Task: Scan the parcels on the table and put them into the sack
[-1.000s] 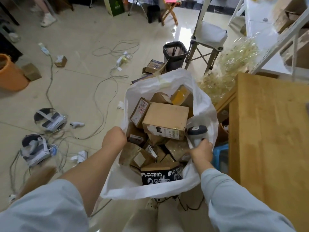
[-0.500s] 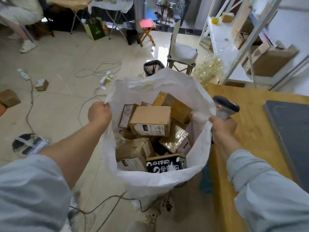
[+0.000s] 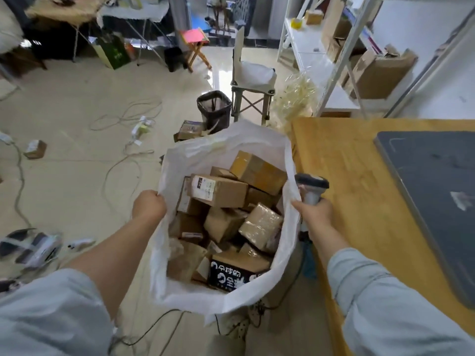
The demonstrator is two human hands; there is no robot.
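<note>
Your left hand (image 3: pixel 149 208) is fisted around the left rim of the white sack (image 3: pixel 226 142), and your right hand (image 3: pixel 317 213) is curled around the handle of the scanner (image 3: pixel 311 183) while its fingers also catch the sack's right rim, so the mouth is stretched wide between your two hands. The parcels (image 3: pixel 218 192) lie heaped inside, below the rim; you can make out roughly ten brown cartons, too jumbled for an exact count, plus one black box with white print (image 3: pixel 231 274) at the near side. The sack's right wall sits just beside the left edge of the wooden table (image 3: pixel 347 176), which carries one dark mat (image 3: pixel 437 188) on its right part. Left of the sack the tiled floor is open but crossed by loose cables (image 3: pixel 123 160). Two stray boxes lie there: one (image 3: pixel 190 128) just beyond the sack's far rim, one (image 3: pixel 36 149) at far left. One bin (image 3: pixel 214 106) and one folding chair (image 3: pixel 253 80) stand beyond.
</note>
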